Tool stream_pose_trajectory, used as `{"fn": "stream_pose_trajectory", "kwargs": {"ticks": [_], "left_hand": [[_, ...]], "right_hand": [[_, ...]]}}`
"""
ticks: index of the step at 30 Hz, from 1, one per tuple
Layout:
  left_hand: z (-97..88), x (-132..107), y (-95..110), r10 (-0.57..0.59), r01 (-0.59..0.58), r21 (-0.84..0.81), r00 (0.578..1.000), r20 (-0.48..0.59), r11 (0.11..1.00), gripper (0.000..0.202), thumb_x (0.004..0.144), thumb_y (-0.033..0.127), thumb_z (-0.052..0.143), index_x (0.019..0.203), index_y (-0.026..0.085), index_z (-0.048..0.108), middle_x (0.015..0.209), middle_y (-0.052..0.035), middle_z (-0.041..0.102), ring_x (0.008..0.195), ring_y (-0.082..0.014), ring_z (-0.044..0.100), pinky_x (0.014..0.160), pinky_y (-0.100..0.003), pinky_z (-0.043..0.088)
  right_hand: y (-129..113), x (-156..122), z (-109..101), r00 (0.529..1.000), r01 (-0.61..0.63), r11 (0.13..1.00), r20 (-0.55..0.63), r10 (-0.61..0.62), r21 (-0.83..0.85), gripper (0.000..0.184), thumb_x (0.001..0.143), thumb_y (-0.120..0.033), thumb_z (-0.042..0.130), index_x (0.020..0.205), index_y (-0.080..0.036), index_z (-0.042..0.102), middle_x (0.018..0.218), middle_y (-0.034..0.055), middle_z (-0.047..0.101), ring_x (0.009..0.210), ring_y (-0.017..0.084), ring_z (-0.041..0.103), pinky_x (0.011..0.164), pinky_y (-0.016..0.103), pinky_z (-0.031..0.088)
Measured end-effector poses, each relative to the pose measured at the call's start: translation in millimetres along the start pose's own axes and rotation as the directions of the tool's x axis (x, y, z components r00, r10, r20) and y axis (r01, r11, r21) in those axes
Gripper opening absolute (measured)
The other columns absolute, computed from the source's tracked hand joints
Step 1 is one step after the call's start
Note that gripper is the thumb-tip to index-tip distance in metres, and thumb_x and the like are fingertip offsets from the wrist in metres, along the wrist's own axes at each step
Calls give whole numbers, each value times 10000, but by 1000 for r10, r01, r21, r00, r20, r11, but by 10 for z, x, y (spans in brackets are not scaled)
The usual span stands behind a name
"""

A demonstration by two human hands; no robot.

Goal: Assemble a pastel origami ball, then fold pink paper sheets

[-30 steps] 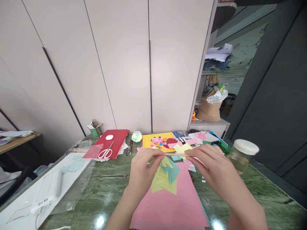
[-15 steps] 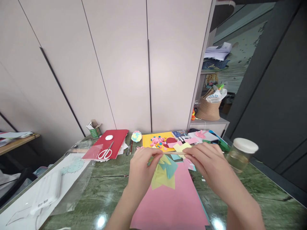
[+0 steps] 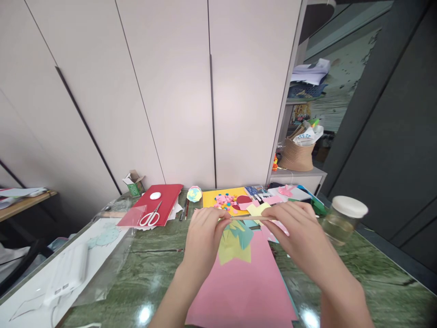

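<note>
Between my two hands a thin pale strip (image 3: 251, 217) is stretched level above the table; its material I cannot make out. My left hand (image 3: 208, 230) pinches the strip's left end between thumb and fingers. At the other end my right hand (image 3: 293, 228) grips it the same way. Just below the strip are a pointed yellow paper piece (image 3: 234, 250) and a teal paper piece (image 3: 245, 238), over a large pink sheet (image 3: 239, 291). Whether these pieces hang from my left hand or lie on the sheet, I cannot tell.
White-handled scissors (image 3: 150, 218) lie on a red folder (image 3: 167, 198) at left. Behind my hands is a yellow sheet (image 3: 210, 197) bearing small pink bits (image 3: 225, 200). A lidded jar (image 3: 344, 221) stands right of my right hand. A white power bank (image 3: 68, 269) is at far left.
The yellow and teal paper pieces have shifted slightly up and to the right. My right fingers have moved a little along the strip; both hands still grip it.
</note>
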State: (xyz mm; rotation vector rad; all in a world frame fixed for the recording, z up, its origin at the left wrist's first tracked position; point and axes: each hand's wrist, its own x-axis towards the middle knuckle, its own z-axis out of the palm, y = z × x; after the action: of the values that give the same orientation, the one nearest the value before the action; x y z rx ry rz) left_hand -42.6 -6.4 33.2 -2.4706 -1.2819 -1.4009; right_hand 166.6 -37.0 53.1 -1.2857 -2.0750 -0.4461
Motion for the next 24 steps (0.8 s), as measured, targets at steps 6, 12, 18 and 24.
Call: {"fn": "stream_pose_trajectory", "kwargs": {"ticks": [6, 12, 18, 24], "left_hand": [[6, 12, -8, 23, -22, 23, 999, -32, 1000, 90, 886, 209, 491, 822, 209, 554, 783, 10, 648, 750, -149, 568, 706, -288, 393], [0, 15, -21, 59, -58, 27, 996, -62, 998, 104, 883, 218, 495, 818, 203, 576, 778, 1, 657, 736, -149, 577, 697, -283, 403], [-7, 17, -15, 73, -71, 27, 995, -73, 997, 113, 884, 204, 489, 813, 203, 576, 775, 4, 657, 728, -143, 575, 696, -281, 401], [-11, 27, 0, 82, -79, 40, 993, -82, 996, 132, 895, 216, 470, 808, 197, 568, 765, 3, 654, 716, -140, 570, 696, -282, 403]], "right_hand": [[-3, 0, -10, 1000, 14, 1000, -11, -14, 9, 100, 908, -255, 442, 907, -237, 541, 851, -5, 628, 801, 163, 538, 794, 331, 299], [8, -5, -28, 1000, 27, 1000, -15, -27, -15, 127, 913, -255, 427, 939, -239, 550, 872, 19, 632, 819, 186, 518, 803, 360, 297], [5, 8, -28, 999, 37, 999, -18, -37, -1, 132, 918, -256, 419, 929, -242, 550, 880, 19, 637, 816, 184, 519, 813, 367, 294], [-6, 16, -31, 999, 29, 1000, -17, -29, 1, 125, 911, -260, 436, 973, -239, 542, 897, 17, 639, 836, 188, 530, 824, 366, 299]]}}
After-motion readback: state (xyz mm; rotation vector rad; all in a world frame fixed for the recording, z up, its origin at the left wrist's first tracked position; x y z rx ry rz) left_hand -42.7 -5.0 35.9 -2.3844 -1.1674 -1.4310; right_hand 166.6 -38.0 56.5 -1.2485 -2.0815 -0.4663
